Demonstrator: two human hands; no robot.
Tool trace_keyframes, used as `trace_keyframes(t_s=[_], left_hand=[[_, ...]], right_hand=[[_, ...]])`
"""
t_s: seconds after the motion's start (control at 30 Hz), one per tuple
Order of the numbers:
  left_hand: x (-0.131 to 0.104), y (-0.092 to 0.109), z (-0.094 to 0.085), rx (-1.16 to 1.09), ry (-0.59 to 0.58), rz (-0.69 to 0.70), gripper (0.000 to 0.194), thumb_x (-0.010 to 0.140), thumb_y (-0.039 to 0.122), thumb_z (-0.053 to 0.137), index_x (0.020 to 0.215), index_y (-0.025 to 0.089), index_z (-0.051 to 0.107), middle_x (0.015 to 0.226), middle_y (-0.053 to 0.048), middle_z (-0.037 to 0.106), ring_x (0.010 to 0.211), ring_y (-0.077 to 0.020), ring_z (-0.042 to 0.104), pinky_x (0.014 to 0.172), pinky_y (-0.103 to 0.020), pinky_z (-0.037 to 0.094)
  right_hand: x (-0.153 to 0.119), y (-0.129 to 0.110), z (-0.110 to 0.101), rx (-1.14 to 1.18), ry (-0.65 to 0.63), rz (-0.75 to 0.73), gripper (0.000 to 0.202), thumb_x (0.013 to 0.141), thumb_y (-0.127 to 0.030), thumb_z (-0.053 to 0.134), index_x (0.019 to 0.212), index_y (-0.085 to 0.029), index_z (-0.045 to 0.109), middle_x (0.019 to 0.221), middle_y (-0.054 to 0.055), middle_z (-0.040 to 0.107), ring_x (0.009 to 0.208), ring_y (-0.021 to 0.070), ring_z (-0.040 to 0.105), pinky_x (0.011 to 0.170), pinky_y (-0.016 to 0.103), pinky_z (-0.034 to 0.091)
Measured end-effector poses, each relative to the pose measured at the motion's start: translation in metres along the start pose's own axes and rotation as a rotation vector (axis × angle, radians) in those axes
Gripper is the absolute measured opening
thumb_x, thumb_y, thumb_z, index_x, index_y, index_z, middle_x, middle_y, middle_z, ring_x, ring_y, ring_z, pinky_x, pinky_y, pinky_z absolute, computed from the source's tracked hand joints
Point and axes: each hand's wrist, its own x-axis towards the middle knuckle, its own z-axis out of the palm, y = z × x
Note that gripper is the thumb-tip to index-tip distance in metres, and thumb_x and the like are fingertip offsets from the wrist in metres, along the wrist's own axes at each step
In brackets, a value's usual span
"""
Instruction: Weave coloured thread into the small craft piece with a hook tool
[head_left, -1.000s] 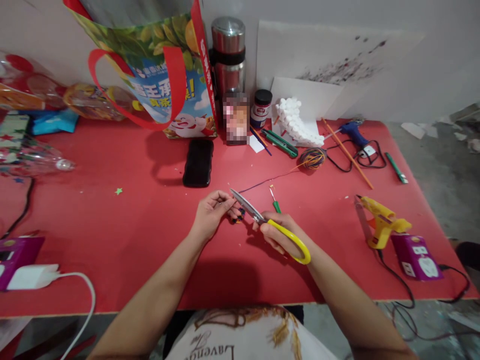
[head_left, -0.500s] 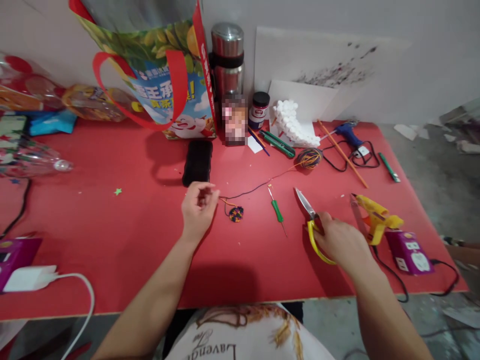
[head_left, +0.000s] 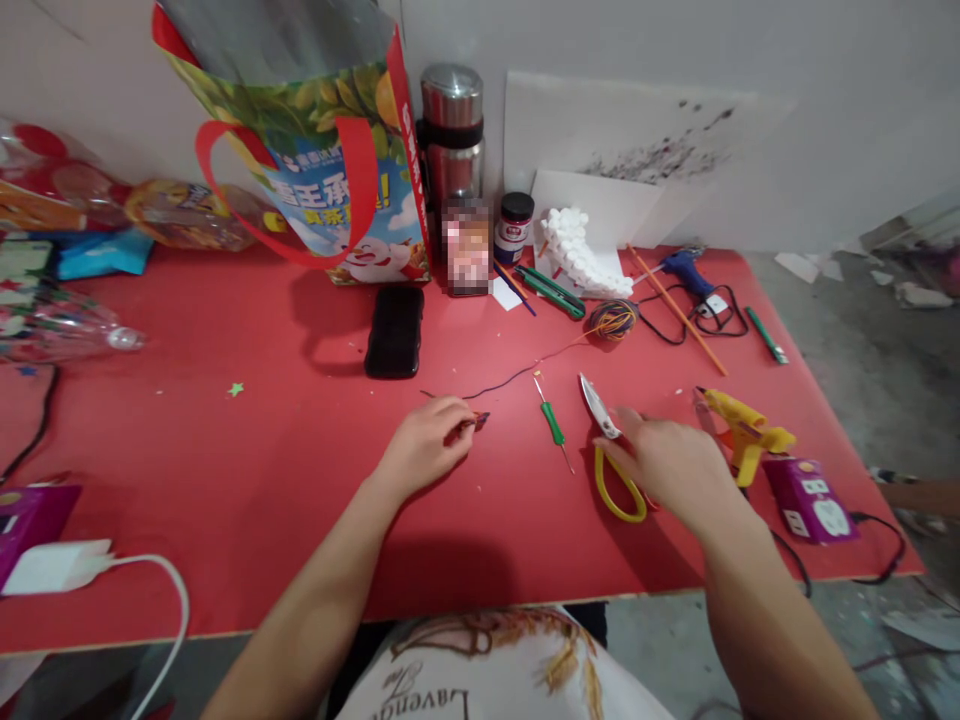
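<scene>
My left hand (head_left: 429, 445) is closed in a pinch on a small crocheted piece (head_left: 481, 421) of dark and orange yarn, mostly hidden by the fingers. Behind that hand a dark yarn strand (head_left: 510, 380) runs across the table to a multicoloured yarn ball (head_left: 613, 320). On the right, my right hand (head_left: 671, 465) is closed around the middle of a pair of scissors (head_left: 600, 408) with yellow handles, blades pointing away from me. Between the hands lies a green-handled crochet hook (head_left: 553, 423).
A black phone (head_left: 394, 332) lies beyond my left hand. Farther back stand a large bag (head_left: 300, 200), a steel flask (head_left: 453, 100) and a dark-lidded jar (head_left: 514, 228). A yellow glue gun (head_left: 750, 430) and a purple box (head_left: 814, 500) sit right of the scissors.
My left hand has moved right and toward me, from the yarn strands onto the crocheted piece, now in its fingers. The scissors and right hand have shifted slightly left.
</scene>
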Motion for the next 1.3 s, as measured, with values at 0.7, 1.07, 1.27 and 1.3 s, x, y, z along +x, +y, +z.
trace_keyframes(t_s=[0.7, 1.07, 1.27, 1.3], left_hand=[[0.01, 0.007, -0.017, -0.775, 0.396, -0.193, 0.039, 0.071, 0.036, 0.093, 0.094, 0.018, 0.067, 0.079, 0.0, 0.078, 0.061, -0.016, 0.077, 0.047, -0.018, 0.058], [0.001, 0.015, -0.023, -0.643, 0.264, -0.144, 0.038, 0.072, 0.038, 0.093, 0.09, 0.016, 0.068, 0.072, -0.003, 0.076, 0.06, -0.0235, 0.078, 0.045, -0.025, 0.06], [0.001, 0.007, -0.024, -0.066, 0.43, 0.163, 0.016, 0.092, 0.032, 0.076, 0.101, 0.019, 0.077, 0.097, -0.008, 0.081, 0.087, -0.0237, 0.081, 0.071, -0.036, 0.069], [0.001, 0.006, -0.024, 0.073, 0.435, 0.249, 0.014, 0.093, 0.028, 0.074, 0.103, 0.02, 0.079, 0.105, -0.009, 0.081, 0.096, -0.0238, 0.079, 0.083, -0.039, 0.068]], right_hand=[[0.081, -0.107, 0.022, 1.893, -1.049, -0.111, 0.073, 0.103, -0.074, 0.026, 0.133, -0.014, 0.055, 0.139, 0.025, 0.062, 0.107, 0.0375, 0.077, 0.077, 0.057, 0.066], [0.106, -0.139, 0.033, 1.905, -0.199, -0.179, 0.043, 0.106, -0.057, 0.047, 0.128, -0.026, 0.067, 0.153, 0.011, 0.058, 0.131, 0.0259, 0.061, 0.1, 0.043, 0.06], [0.102, -0.149, 0.031, 2.087, -0.689, -0.221, 0.055, 0.108, -0.061, 0.035, 0.115, -0.019, 0.069, 0.104, 0.011, 0.074, 0.09, 0.0224, 0.073, 0.091, 0.047, 0.062], [0.102, -0.15, 0.031, 2.129, -0.752, -0.177, 0.056, 0.108, -0.062, 0.034, 0.109, -0.017, 0.069, 0.097, 0.009, 0.074, 0.085, 0.022, 0.073, 0.09, 0.047, 0.063]])
